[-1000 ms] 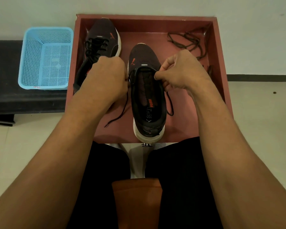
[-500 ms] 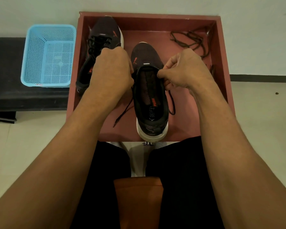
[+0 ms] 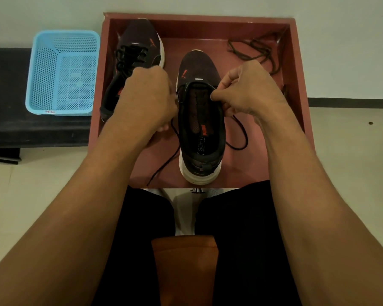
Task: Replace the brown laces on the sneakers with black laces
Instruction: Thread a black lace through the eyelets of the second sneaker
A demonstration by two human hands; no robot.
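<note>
- Head view: the red tray (image 3: 296, 62) holds everything, with our knees at its near edge.
- We have the near sneaker (image 3: 199, 138) in the tray's middle, heel towards us and its tongue area open. It looks light, with a soft knit upper that gives when pinched, so we steady it by the firmer eyelet edges.
- Far left stands the other sneaker (image 3: 142, 38), already laced in black.
- Our left hand (image 3: 148, 98) curls at the left eyelet edge. Its fingertips are hidden, but we judge that it holds the black lace (image 3: 164, 166), whose tail trails out below.
- Our right hand (image 3: 248, 89) pinches the right eyelet edge between thumb and forefinger.
- That lace is thin and limp, so we should grip it near its stiff tip.
- The brown laces (image 3: 252, 51) lie heaped far right.
</note>
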